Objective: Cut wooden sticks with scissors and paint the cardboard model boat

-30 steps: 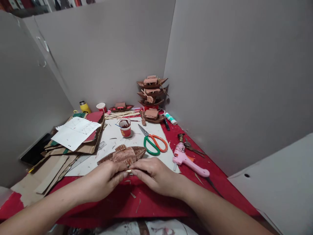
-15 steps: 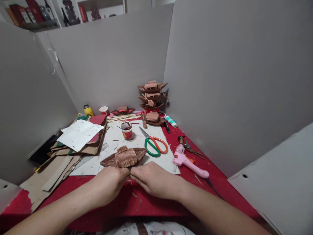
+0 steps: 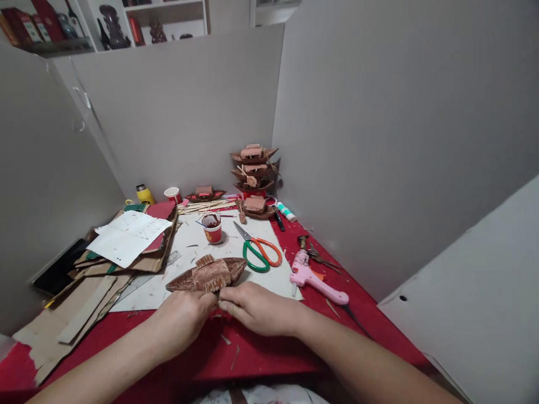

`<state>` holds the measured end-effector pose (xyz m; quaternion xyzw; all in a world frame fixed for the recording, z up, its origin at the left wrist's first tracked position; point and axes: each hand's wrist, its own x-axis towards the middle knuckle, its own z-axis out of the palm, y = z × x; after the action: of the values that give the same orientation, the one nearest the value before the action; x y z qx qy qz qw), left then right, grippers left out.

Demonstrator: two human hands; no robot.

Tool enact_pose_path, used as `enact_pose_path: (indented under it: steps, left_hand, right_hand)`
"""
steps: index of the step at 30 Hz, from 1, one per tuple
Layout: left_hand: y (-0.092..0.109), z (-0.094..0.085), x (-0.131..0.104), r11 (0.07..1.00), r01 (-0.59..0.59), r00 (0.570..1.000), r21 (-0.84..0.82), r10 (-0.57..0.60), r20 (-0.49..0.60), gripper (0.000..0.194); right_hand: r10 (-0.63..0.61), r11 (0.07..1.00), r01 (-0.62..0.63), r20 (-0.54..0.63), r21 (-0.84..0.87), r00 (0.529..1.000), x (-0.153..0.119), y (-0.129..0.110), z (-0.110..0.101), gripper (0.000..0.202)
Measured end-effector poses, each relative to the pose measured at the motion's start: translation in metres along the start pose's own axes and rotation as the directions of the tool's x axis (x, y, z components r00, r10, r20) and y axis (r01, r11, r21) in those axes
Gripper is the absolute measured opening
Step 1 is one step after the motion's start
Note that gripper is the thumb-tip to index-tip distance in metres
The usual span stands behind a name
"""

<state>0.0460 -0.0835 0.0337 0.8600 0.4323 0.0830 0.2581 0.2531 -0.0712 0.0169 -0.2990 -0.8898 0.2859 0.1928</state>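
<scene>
We're bringing both hands together over the near side of the tabletop (image 3: 261, 350). Our left hand (image 3: 185, 317) is curling in, fingers pressing together; our right hand (image 3: 252, 308) is reaching in from the other side, thumb and fingers closing, tips meeting or nearly meeting the left's. Anything between them is hidden, can't tell what we're pinching.

The brown model boat (image 3: 210, 276) is lying just beyond our fingers, roof up, lengthwise across the near part of the white sheet (image 3: 187, 255). Can't tell if we're touching its near side.

Beyond the boat, the red paper cup (image 3: 213, 233) is standing on the sheet with dark brown stuff inside. Scissors (image 3: 260, 255) are lying right of it, green and orange handles toward us, blades pointing away. Toward the right edge, the pink glue gun (image 3: 318, 282) is lying beside the pliers (image 3: 323, 258).

Near the left edge, flattened cardboard (image 3: 147, 262) is piling up under a marked paper (image 3: 128, 238). Along the far edge, a yellow bottle (image 3: 145, 195), a white-rimmed cup (image 3: 173, 194) and another boat (image 3: 205, 194) are sitting, thin sticks (image 3: 206, 208) lying in front. By the far right corner, stacked boats (image 3: 253, 168) are standing, one more boat (image 3: 255, 208) sitting in front.
</scene>
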Motion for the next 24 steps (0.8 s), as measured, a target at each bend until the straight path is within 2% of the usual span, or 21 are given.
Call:
enact_pose_path:
  steps: [3, 6, 10, 13, 18, 24]
  left_hand:
    - [0.002, -0.003, -0.003, 0.996, -0.024, 0.999, 0.086, 0.022, 0.022, 0.027]
    - [0.007, -0.012, -0.008, 0.998, -0.048, 0.999, 0.036, 0.048, -0.013, 0.03]
    - [0.01, -0.02, -0.014, 0.994, -0.058, 0.993, -0.09, 0.048, -0.108, 0.029]
    - [0.008, -0.019, -0.016, 0.984, -0.059, 0.986, -0.168, 0.031, -0.165, 0.029]
    - [0.007, -0.011, -0.016, 0.981, -0.077, 0.975, -0.18, 0.036, -0.221, 0.028]
    - [0.002, -0.003, -0.015, 0.985, -0.104, 0.962, -0.139, 0.064, -0.265, 0.025]
  right_hand:
    - [-0.021, 0.989, 0.014, 0.048, 0.144, 0.999, -0.002, 0.0, -0.004, 0.018]
    - [-0.012, 0.945, -0.001, 0.037, 0.327, 0.999, -0.004, 0.004, -0.01, 0.025]
    - [0.067, 0.803, -0.065, 0.019, 0.593, 0.998, -0.003, 0.011, -0.011, 0.05]
    - [0.097, 0.673, -0.069, 0.005, 0.737, 0.995, -0.002, 0.013, -0.009, 0.055]
    - [0.099, 0.524, -0.026, -0.031, 0.851, 0.995, -0.002, 0.013, -0.007, 0.044]
    - [0.096, 0.461, -0.017, -0.032, 0.887, 0.995, -0.003, 0.013, -0.008, 0.036]
